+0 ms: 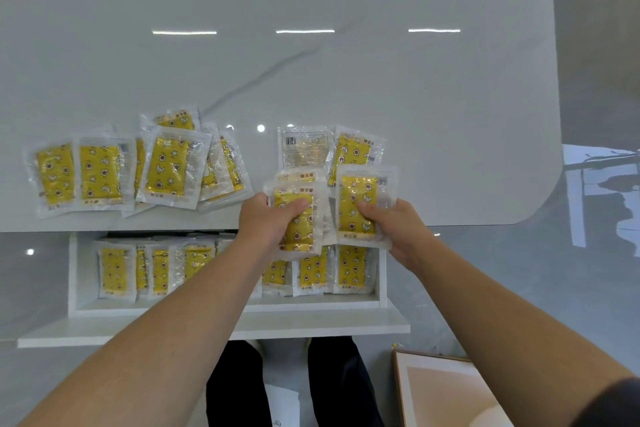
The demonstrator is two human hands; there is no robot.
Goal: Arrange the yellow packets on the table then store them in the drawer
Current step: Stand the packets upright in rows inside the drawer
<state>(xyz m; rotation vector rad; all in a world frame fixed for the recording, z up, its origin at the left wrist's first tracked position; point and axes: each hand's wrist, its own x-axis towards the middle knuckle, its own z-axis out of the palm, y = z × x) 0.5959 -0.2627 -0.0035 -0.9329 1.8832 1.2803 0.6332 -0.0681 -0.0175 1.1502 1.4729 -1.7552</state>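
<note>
My left hand (270, 218) grips a small stack of yellow packets (298, 236) at the table's front edge, thumb on top. My right hand (394, 225) pinches a single yellow packet (356, 198) just to the right of that stack. Behind them two more packets lie on the white table (311, 73): one face down (304, 149), one face up (353, 152). Several loose packets (166, 166) lie overlapping at the left of the table. Below the edge, the open white drawer (225, 308) holds a row of packets (351, 269), partly hidden by my forearms.
The glossy marble-look table ends in a rounded corner at the right (540, 204). Grey floor lies beyond it. A framed picture (446, 392) leans on the floor at the lower right. My dark trouser legs (239, 388) show below the drawer front.
</note>
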